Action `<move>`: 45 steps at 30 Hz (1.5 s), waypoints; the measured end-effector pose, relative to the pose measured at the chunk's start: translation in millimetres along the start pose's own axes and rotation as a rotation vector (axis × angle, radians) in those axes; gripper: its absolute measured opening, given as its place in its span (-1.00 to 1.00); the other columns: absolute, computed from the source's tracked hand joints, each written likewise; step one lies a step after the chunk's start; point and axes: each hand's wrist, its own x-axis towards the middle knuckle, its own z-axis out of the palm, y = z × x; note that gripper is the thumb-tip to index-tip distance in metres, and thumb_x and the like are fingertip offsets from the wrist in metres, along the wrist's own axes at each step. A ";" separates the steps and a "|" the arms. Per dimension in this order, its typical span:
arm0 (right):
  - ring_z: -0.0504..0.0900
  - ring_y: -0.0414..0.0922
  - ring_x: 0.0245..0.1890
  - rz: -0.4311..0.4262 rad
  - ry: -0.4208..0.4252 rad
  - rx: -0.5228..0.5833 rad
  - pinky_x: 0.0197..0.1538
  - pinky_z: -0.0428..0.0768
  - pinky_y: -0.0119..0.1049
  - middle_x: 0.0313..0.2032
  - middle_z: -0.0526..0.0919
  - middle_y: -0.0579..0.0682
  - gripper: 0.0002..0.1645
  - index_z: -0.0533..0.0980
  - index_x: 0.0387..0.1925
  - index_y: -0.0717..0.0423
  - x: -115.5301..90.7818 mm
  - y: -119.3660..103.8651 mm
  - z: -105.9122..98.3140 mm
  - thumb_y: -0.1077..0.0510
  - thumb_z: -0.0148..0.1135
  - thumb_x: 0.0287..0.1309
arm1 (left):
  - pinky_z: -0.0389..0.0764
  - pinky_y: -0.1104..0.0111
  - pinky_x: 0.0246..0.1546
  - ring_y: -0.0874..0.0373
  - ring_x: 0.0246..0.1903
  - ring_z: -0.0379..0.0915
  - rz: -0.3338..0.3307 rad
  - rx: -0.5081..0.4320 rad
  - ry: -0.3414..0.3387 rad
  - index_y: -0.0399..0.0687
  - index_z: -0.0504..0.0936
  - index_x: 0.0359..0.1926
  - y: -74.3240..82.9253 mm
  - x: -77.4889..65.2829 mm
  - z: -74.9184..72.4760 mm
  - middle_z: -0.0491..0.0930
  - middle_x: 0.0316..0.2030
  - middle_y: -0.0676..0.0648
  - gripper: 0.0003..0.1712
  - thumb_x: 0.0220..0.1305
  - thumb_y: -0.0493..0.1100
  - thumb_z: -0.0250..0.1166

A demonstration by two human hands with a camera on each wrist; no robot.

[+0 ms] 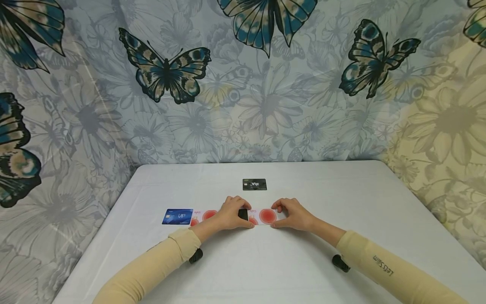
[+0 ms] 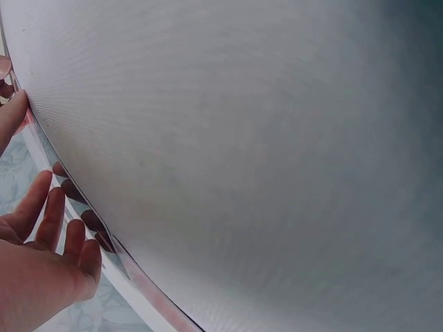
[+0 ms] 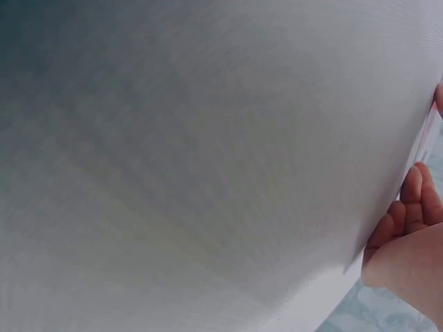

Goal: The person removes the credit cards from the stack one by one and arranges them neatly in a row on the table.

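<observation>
My left hand (image 1: 229,213) spans a black card (image 1: 243,214) on the white table, its thumb at the near edge and fingertips at the far edge. In the left wrist view the fingers (image 2: 48,214) are mirrored in that card's glossy face. Right of it lies a white card with red circles (image 1: 262,216). My right hand (image 1: 294,214) holds this card's right end between thumb and curled fingers. Left of the black card sits another white card with red circles (image 1: 205,215), partly behind my left hand, then a blue VIP card (image 1: 177,216). All lie in one row.
A black Vip card (image 1: 255,184) lies farther back, behind the row. The white tabletop (image 1: 243,261) reaches to a butterfly-patterned wall covering (image 1: 265,126). Small black devices (image 1: 196,256) hang under both wrists.
</observation>
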 end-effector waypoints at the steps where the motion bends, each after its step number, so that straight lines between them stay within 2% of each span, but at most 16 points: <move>1: 0.27 -0.10 -0.25 -0.001 0.000 0.000 -0.13 0.19 -0.18 -0.39 0.45 -0.10 -0.42 0.48 -0.20 0.05 0.0 0.0 0.0 -0.08 0.51 -0.28 | 0.29 0.22 -0.06 0.09 -0.08 0.19 0.000 0.000 -0.001 0.03 0.54 -0.07 0.0 -0.1 -0.1 0.43 -0.13 0.06 -0.43 -0.12 0.14 0.45; 16: 0.30 -0.11 -0.26 0.000 -0.002 -0.014 -0.14 0.20 -0.18 -0.40 0.46 -0.10 -0.44 0.49 -0.20 0.05 0.0 -1.0 0.0 -0.07 0.51 -0.27 | 0.30 0.23 -0.09 0.11 -0.10 0.20 0.012 0.010 0.004 0.05 0.54 -0.10 -1.0 0.3 0.2 0.43 -0.15 0.06 -0.44 -0.13 0.15 0.45; 33: 0.27 -0.08 -0.21 0.046 -0.010 -0.008 -0.12 0.23 -0.16 -0.36 0.46 -0.11 -0.43 0.48 -0.18 0.04 -3.1 -4.8 1.0 -0.08 0.49 -0.24 | 0.30 0.22 -0.10 0.10 -0.11 0.21 0.012 0.032 -0.005 0.01 0.54 -0.09 1.8 -0.9 -0.9 0.42 -0.15 0.03 -0.43 -0.11 0.15 0.44; 39: 0.30 -0.08 -0.21 0.029 0.005 -0.032 -0.12 0.27 -0.17 -0.35 0.48 -0.13 -0.42 0.48 -0.16 0.05 -4.1 -6.1 0.6 -0.10 0.49 -0.24 | 0.30 0.21 -0.08 0.09 -0.09 0.21 0.014 0.030 0.000 0.00 0.53 -0.05 3.9 -2.5 -0.5 0.43 -0.14 0.00 -0.42 -0.09 0.14 0.42; 45: 0.34 -0.07 -0.21 -0.006 0.028 -0.041 -0.09 0.29 -0.16 -0.33 0.52 -0.12 -0.40 0.49 -0.14 0.07 -5.7 -8.6 0.4 -0.08 0.49 -0.24 | 0.31 0.19 -0.02 0.07 -0.05 0.21 0.026 -0.027 0.016 -0.01 0.52 -0.03 6.1 -5.3 -2.2 0.43 -0.10 -0.03 -0.43 -0.06 0.10 0.43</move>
